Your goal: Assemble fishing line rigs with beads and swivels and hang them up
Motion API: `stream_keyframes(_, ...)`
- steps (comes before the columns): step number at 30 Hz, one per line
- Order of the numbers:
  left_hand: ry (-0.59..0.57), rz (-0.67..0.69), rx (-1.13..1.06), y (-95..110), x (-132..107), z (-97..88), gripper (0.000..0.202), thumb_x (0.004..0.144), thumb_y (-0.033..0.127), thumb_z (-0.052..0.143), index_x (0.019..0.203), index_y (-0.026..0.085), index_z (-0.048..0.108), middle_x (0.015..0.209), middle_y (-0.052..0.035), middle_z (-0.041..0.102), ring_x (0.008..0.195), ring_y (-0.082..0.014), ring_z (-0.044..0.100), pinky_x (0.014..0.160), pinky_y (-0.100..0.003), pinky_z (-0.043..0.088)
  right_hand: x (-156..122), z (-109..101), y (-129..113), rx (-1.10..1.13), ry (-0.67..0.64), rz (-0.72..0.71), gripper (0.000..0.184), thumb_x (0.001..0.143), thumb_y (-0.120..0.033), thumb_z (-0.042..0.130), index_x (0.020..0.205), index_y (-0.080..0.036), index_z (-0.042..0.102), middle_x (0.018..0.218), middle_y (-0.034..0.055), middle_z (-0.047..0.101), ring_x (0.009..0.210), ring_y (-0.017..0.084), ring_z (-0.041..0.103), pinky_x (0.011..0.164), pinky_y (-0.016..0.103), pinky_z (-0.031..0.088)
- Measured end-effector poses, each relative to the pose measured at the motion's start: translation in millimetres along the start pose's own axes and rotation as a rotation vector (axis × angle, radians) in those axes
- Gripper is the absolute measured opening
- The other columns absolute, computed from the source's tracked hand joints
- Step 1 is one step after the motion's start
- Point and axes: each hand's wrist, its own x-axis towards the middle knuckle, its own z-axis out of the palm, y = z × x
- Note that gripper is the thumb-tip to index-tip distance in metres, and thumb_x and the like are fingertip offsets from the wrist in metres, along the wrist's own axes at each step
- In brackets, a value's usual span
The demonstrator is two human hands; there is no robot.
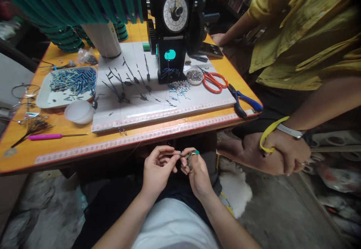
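Both of my hands are close together in front of my lap, just below the table's front edge. With thumb and fingers pinched, my left hand [158, 167] grips something too small to make out, perhaps a piece of thin line. My right hand [199, 173] is closed around a small metal tool with a green end [194, 153], largely covered by the fingers. The fingertips of the two hands almost meet. Above them, a ruler tape [158, 133] runs along the edge of the orange table. Small bits of metal and blue tubing [180, 87] lie on the grey board [107, 108].
A black machine with a dial [175, 12] stands at the back. Red-handled scissors [216, 80] and blue-handled pliers [244, 100] lie right, a white tray [42, 96] and magenta-handled needle tool [46, 137] left. A person in a yellow shirt [304, 38] sits at the right.
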Motion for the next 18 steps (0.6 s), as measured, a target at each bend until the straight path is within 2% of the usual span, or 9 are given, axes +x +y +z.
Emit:
stream_keyframes(2,-0.035,-0.038,-0.086,19.9,-5.9,-1.8,0.016,0.084,0.022,0.073,0.094,0.018,0.061,0.086,-0.0051,0.079,0.046,-0.0110,0.065,0.045,-0.022,0.057,-13.7,2.3,-16.2,-0.093,-0.013,-0.077,0.039,0.068,-0.047,0.087,0.096,-0.024,0.074,0.070,-0.0003,0.061,0.059,0.011,0.048,0.056,0.024,0.039)
stream_keyframes(3,-0.057,-0.072,-0.184,28.5,-8.6,-3.3,0.017,0.083,0.021,0.074,0.093,0.018,0.061,0.086,-0.0053,0.079,0.047,-0.0111,0.066,0.045,-0.021,0.057,-19.5,4.0,-24.1,-0.168,-0.037,-0.127,0.035,0.069,-0.037,0.088,0.099,-0.024,0.077,0.075,0.0017,0.066,0.064,0.013,0.053,0.060,0.025,0.042)
stream_keyframes(5,-0.085,-0.111,-0.313,42.0,-12.7,-6.7,0.017,0.082,0.020,0.076,0.092,0.018,0.062,0.085,-0.0054,0.079,0.048,-0.0109,0.067,0.046,-0.020,0.057,-27.9,8.5,-37.5,-0.357,-0.098,-0.277,0.026,0.075,-0.025,0.084,0.101,-0.027,0.079,0.085,0.0047,0.073,0.071,0.016,0.061,0.066,0.028,0.047)
stream_keyframes(7,-0.104,-0.124,-0.384,50.4,-15.0,-9.9,0.017,0.082,0.020,0.077,0.091,0.018,0.063,0.083,-0.0045,0.078,0.048,-0.0104,0.067,0.047,-0.018,0.057,-32.2,13.9,-46.6,-0.521,-0.143,-0.439,0.023,0.081,-0.021,0.077,0.102,-0.030,0.079,0.088,0.0051,0.076,0.072,0.018,0.065,0.066,0.031,0.050)
stream_keyframes(9,-0.120,-0.129,-0.421,54.9,-15.6,-12.3,0.017,0.082,0.019,0.077,0.092,0.019,0.063,0.079,-0.0023,0.077,0.047,-0.0097,0.067,0.047,-0.017,0.056,-34.1,19.2,-51.9,-0.584,-0.150,-0.532,0.023,0.082,-0.019,0.075,0.101,-0.031,0.079,0.082,0.0041,0.075,0.065,0.018,0.065,0.060,0.031,0.051)
stream_keyframes(12,-0.131,-0.152,-0.460,57.6,-15.4,-14.7,0.019,0.082,0.020,0.078,0.093,0.020,0.062,0.073,0.0012,0.073,0.045,-0.0092,0.066,0.045,-0.015,0.054,-35.6,25.4,-55.6,-0.610,-0.138,-0.596,0.020,0.082,-0.017,0.075,0.096,-0.031,0.080,0.069,0.0022,0.072,0.056,0.016,0.061,0.053,0.029,0.049)
stream_keyframes(18,-0.142,-0.232,-0.517,62.3,-17.5,-18.5,0.025,0.081,0.022,0.079,0.096,0.019,0.059,0.077,0.0009,0.072,0.042,-0.0091,0.065,0.038,-0.011,0.048,-40.1,36.1,-61.9,-0.626,-0.137,-0.676,0.018,0.080,-0.013,0.074,0.090,-0.027,0.080,0.064,0.0004,0.072,0.051,0.013,0.061,0.048,0.024,0.049)
